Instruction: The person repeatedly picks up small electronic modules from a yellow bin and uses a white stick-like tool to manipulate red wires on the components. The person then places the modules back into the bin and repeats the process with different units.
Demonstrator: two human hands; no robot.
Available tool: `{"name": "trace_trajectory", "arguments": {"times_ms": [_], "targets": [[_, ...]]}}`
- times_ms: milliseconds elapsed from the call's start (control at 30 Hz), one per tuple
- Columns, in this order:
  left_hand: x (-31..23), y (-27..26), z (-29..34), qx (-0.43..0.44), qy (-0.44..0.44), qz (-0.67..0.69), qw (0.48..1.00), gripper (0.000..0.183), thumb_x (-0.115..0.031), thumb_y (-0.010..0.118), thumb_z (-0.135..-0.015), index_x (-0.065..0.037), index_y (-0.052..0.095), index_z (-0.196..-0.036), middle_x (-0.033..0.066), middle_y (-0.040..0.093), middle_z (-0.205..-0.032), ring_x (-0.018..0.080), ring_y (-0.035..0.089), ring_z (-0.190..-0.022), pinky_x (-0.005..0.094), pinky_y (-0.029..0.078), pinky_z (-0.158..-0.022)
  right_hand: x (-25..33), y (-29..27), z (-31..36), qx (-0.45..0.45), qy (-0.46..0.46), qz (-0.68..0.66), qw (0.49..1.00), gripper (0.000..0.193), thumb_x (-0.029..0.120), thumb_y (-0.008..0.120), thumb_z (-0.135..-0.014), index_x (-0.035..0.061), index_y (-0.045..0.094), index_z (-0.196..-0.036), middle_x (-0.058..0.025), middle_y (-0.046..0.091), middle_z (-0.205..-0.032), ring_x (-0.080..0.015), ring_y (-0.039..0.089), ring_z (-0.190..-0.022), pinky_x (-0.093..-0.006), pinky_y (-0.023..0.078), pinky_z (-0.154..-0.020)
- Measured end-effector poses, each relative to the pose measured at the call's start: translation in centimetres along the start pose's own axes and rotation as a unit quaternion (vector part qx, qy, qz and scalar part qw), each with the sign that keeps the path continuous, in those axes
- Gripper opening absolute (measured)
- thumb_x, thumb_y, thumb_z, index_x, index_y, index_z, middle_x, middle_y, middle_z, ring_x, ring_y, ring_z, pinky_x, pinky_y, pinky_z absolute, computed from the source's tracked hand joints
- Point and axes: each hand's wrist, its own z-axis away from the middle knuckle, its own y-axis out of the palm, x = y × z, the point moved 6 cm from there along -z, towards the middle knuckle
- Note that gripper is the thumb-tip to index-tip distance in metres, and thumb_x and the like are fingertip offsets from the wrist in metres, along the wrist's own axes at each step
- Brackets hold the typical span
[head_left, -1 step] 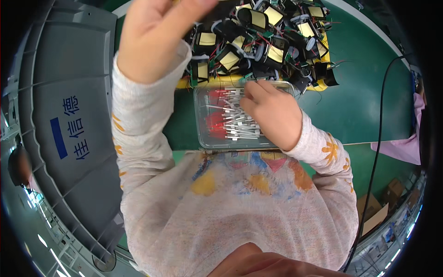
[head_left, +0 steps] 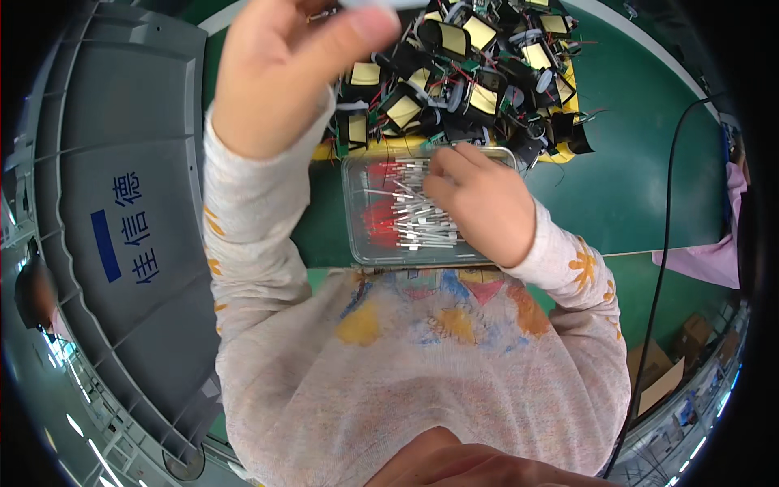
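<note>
My left hand (head_left: 280, 69) is raised at the top left, its fingertips cut off by the upper edge. Beside its thumb shows a blurred pale grey piece (head_left: 388, 3), mostly outside the picture; the fingers look closed around something. My right hand (head_left: 485, 199) reaches into a clear plastic box (head_left: 350, 219), fingers curled and pinched together. Under and beside them lie many thin white and silvery sticks (head_left: 418, 215) with red parts (head_left: 378, 223) at their left. Whatever the right fingertips pinch is hidden.
Behind the box, a heap of black parts (head_left: 445, 36) with cream pads, grey rings and red wires lies on a yellow surface (head_left: 576, 97). The green table (head_left: 625, 187) extends right, past a black cable (head_left: 670, 187). A grey panel (head_left: 122, 105) stands left; cardboard boxes (head_left: 661, 377) sit lower right.
My left hand has come slightly down and right, and the pale grey piece now shows beside its thumb. My right hand stays in the box, barely shifted.
</note>
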Motion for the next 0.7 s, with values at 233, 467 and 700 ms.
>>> {"name": "trace_trajectory", "arguments": {"times_ms": [233,467,700], "targets": [[-0.9,0.1,1.6,0.078,0.12,-0.184,0.972,0.04,0.003,0.067,-0.07,0.004,0.051,-0.107,0.0109,0.056,-0.103,0.0152,0.054,-0.092,0.0267,0.042,-0.084,-1.4,-5.8,0.0,-0.033,0.07,-0.443,0.893,0.008,-0.001,0.055,-0.081,0.0032,0.058,-0.088,-0.0061,0.061,-0.086,-0.0132,0.058,-0.079,-0.0256,0.045,-0.068],[-1.7,-0.2,1.2,0.055,0.195,-0.255,0.945,0.04,-0.002,0.075,-0.056,-0.002,0.062,-0.094,0.005,0.062,-0.091,0.0179,0.054,-0.081,0.0284,0.042,-0.077,-2.9,-8.2,-1.3,-0.227,0.096,-0.676,0.694,0.012,0.008,0.049,-0.085,0.0017,0.05,-0.094,-0.0115,0.055,-0.084,-0.0191,0.049,-0.083,-0.0301,0.04,-0.077],[-1.1,-0.6,0.9,0.055,0.077,-0.059,0.994,0.039,0.0,0.071,-0.058,0.001,0.061,-0.096,0.0089,0.064,-0.096,0.0233,0.058,-0.098,0.0328,0.041,-0.089,-4.1,-9.6,-3.3,-0.315,0.043,-0.639,0.7,0.02,0.007,0.046,-0.088,-0.0009,0.049,-0.106,-0.01,0.052,-0.093,-0.016,0.047,-0.082,-0.0284,0.041,-0.075]]}}
